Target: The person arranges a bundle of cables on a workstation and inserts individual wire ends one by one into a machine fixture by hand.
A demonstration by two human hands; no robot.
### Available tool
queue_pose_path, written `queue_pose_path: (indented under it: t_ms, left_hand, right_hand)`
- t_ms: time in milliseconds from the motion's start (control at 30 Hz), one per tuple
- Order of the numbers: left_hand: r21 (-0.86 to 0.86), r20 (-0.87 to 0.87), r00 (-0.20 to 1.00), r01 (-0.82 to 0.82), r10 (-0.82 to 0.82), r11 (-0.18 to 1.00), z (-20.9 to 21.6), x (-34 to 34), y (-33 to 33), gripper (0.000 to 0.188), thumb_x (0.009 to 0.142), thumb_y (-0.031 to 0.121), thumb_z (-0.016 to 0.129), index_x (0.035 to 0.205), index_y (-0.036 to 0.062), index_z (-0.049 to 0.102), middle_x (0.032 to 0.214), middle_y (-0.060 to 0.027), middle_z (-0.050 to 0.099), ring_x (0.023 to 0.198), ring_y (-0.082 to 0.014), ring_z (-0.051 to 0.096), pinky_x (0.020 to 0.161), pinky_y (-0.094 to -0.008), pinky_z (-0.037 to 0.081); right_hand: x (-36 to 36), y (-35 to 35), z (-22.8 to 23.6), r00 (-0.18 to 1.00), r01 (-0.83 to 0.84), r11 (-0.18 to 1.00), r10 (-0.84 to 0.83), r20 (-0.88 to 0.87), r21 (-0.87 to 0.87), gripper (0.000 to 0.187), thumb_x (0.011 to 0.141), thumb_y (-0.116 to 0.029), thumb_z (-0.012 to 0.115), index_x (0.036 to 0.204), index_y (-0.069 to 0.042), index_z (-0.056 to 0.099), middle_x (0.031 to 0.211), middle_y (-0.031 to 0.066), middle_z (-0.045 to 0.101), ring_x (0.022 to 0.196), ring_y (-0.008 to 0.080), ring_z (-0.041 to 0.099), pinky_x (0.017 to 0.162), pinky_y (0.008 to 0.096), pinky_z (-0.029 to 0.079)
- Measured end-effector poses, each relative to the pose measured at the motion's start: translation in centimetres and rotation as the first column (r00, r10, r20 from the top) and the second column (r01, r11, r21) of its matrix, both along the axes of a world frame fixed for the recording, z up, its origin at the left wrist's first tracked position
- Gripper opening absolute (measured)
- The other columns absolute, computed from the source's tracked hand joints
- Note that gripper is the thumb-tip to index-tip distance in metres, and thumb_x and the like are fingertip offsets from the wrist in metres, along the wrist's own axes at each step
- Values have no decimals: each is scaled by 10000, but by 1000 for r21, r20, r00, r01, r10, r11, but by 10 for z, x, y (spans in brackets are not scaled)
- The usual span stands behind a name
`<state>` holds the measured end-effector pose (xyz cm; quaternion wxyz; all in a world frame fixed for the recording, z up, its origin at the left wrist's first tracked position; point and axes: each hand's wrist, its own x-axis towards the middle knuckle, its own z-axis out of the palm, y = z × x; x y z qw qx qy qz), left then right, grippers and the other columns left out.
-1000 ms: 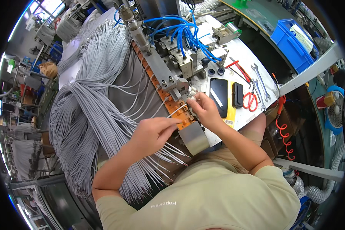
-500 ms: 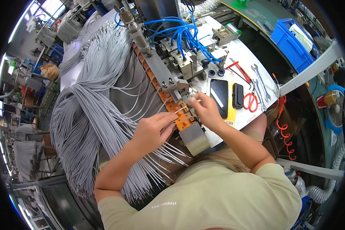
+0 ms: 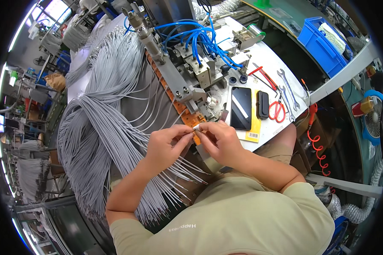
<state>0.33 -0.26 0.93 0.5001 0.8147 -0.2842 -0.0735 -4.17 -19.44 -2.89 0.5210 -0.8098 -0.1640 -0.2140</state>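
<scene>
My left hand (image 3: 168,146) and my right hand (image 3: 222,140) meet fingertip to fingertip above the orange fixture strip (image 3: 178,106). Between them is a small whitish piece (image 3: 196,127), perhaps a cable end; its exact kind is too small to tell. Both hands pinch at it, thumbs against forefingers. A big bundle of grey cables (image 3: 110,112) hangs over the table left of my left hand, its stripped ends fanned out below my forearm. Several single cables run from the bundle to the strip. A metal press machine (image 3: 170,70) with blue air hoses (image 3: 195,32) stands just beyond my hands.
Right of the machine lie a black phone (image 3: 241,108), a black case (image 3: 262,105), red-handled scissors (image 3: 278,111), pliers (image 3: 266,76) and wrenches (image 3: 287,91). A blue bin (image 3: 323,46), a red coiled hose (image 3: 317,148) and a fan (image 3: 372,119) are farther right.
My right hand has come back from the machine's end toward me and joined my left fingertips. The whitish piece has lifted off the orange strip. My left hand has shifted slightly left.
</scene>
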Motion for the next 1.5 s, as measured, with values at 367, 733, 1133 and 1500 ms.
queue_pose_path:
  t_ms: [367,733,1133,1500]
  left_hand:
    - [-15,-6,1000,2,-2,1000,-2,4,5,158,863,37,724,1016,4,705,772,-68,727,653,-79,677,608,-217,536]
    - [-165,-433,893,54,-122,985,-2,7,12,95,942,27,596,1005,-41,617,812,-64,697,738,-104,669,691,-233,542]
    - [376,566,808,-75,-164,924,-10,16,7,130,816,58,706,945,40,696,796,-72,672,706,-208,651,638,-330,522]
    - [390,536,825,-53,-180,919,-12,14,5,161,776,93,732,930,58,698,786,-76,636,714,-259,622,623,-366,502]
  right_hand:
    - [1,6,-1,998,-36,999,36,-54,-11,130,857,-25,697,982,-31,659,596,24,606,494,160,494,626,294,377]
    - [17,-13,-6,966,-243,965,250,64,-98,190,838,-33,711,984,-27,589,761,90,575,719,218,543,651,341,408]
    - [37,-22,-33,916,47,973,47,-398,225,136,949,-137,642,933,-24,567,664,20,543,575,110,485,525,271,370]
    - [46,-26,-44,793,60,953,136,-594,298,192,995,-222,593,913,-52,559,632,-34,515,561,44,447,498,238,342]
